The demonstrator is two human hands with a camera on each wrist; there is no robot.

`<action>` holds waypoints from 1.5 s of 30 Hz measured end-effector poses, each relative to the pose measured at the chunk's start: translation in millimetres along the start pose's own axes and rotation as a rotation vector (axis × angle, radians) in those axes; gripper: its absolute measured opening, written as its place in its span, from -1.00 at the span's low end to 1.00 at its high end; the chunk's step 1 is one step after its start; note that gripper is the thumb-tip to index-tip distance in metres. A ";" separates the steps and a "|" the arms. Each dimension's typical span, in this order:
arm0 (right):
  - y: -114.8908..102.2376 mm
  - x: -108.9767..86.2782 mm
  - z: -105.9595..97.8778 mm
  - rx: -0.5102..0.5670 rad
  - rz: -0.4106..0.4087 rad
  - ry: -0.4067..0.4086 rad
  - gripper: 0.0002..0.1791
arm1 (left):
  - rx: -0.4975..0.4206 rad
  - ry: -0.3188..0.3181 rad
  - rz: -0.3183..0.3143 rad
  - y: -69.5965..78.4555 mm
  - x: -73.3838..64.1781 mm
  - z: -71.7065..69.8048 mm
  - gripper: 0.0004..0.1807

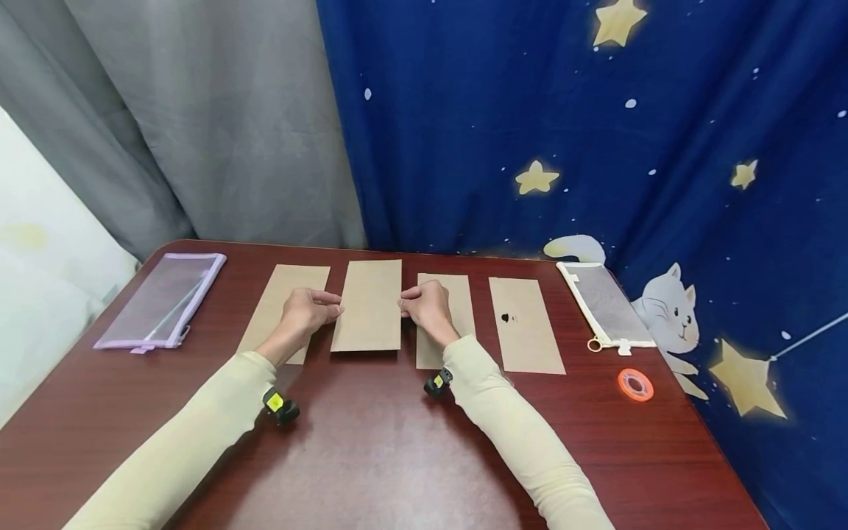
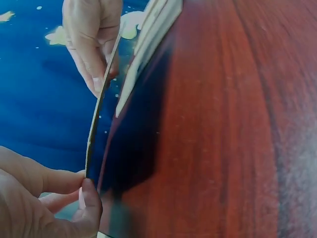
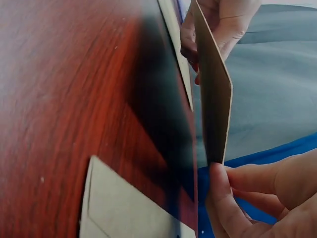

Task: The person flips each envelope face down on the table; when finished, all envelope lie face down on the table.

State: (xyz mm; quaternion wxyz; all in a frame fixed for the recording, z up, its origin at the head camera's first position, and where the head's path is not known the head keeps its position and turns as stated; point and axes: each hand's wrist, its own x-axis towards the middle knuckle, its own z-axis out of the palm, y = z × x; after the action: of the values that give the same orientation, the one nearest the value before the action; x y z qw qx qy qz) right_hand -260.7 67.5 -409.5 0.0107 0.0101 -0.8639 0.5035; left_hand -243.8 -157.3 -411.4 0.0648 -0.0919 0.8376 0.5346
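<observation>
Paper aloft, between left hand and right hand, sides pinched

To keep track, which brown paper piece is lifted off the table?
The second brown piece from the left, held between both hands; the other three lie flat.

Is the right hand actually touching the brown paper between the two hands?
Touching. The right wrist view shows it: the right hand pinches the edge of the brown paper between thumb and fingers, with no gap.
</observation>
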 end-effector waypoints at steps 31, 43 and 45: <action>8.8 0.1 -23.4 -0.166 0.044 -0.053 -0.88 | 0.483 0.043 0.216 7.2 -2.3 3.4 -0.75; 59.9 -10.4 -143.4 0.222 0.252 -0.307 -0.58 | -0.378 -0.510 -0.177 66.5 -11.0 49.8 -0.49; 62.2 -5.3 -145.9 0.360 0.341 -0.360 -0.54 | -0.408 -0.516 -0.218 72.1 -9.4 57.6 -0.46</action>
State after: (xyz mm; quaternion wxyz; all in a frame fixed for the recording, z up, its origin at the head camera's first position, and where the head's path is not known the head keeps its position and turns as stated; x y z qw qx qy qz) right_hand -256.0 225.2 -391.9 -0.2292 -0.0445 -0.7381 0.6330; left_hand -250.1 -74.6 -370.0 0.3116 -0.0537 0.6549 0.6864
